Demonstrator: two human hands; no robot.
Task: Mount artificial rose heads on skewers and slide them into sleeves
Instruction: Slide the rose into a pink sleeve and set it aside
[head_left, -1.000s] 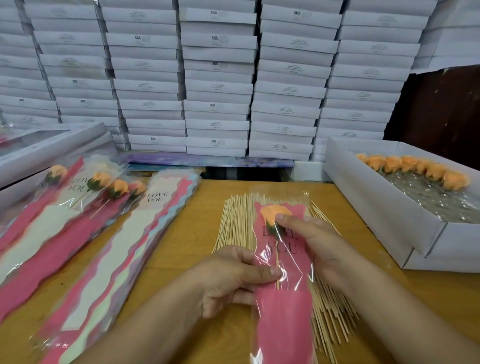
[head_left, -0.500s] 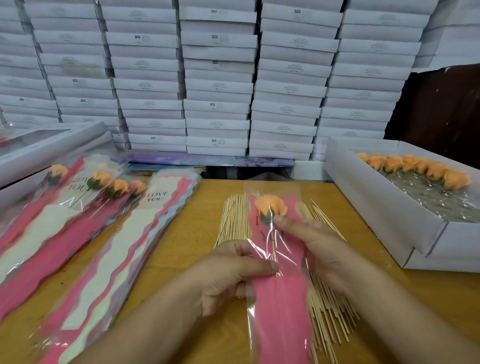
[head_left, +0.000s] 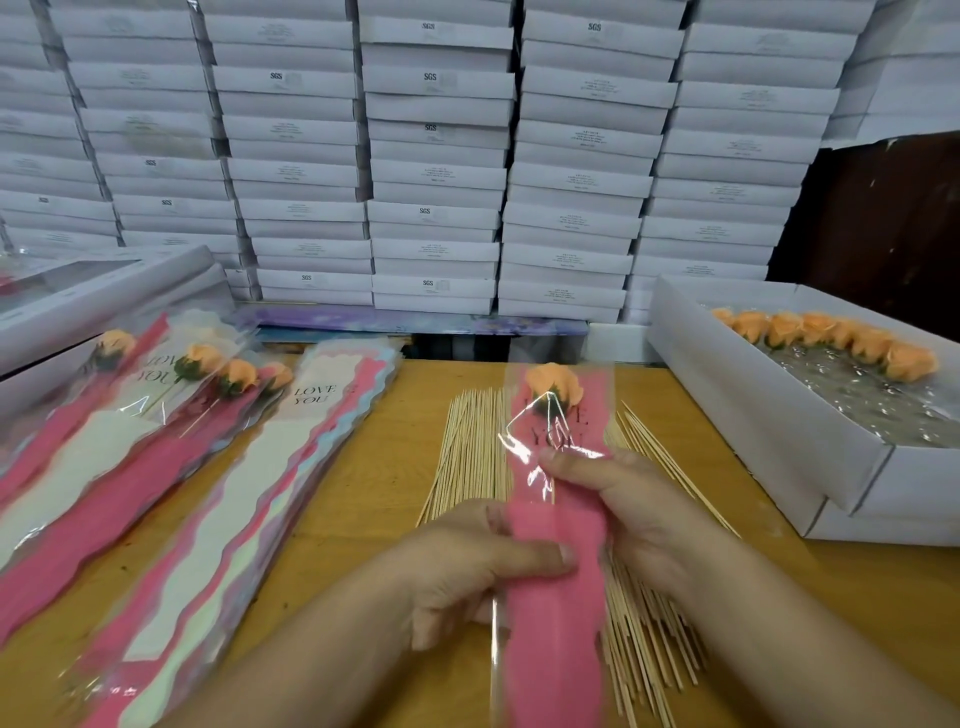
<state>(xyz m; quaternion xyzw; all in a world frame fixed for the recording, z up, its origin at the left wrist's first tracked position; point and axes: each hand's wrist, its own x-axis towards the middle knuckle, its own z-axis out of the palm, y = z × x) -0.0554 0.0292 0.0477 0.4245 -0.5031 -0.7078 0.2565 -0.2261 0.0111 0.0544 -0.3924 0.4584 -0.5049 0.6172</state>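
A pink and clear sleeve (head_left: 558, 597) printed "LOVE YOU" stands upright over the table's middle. An orange rose head (head_left: 555, 387) on a skewer sits inside its top. My left hand (head_left: 467, 561) pinches the sleeve's left side, thumb across the pink front. My right hand (head_left: 623, 504) grips the sleeve from the right, fingers curled over the clear film below the rose. A heap of bare bamboo skewers (head_left: 472, 457) lies on the wooden table (head_left: 405, 467) under the sleeve.
Finished sleeved roses (head_left: 208, 374) and a stack of flat sleeves (head_left: 270, 493) lie at the left. A white box (head_left: 779, 415) at the right holds several orange rose heads (head_left: 831, 338). Stacked white boxes (head_left: 441, 156) form a wall behind.
The rose has slid up to the top of the sleeve. My right hand moved down the sleeve away from the rose, and the sleeve rose slightly and straightened.
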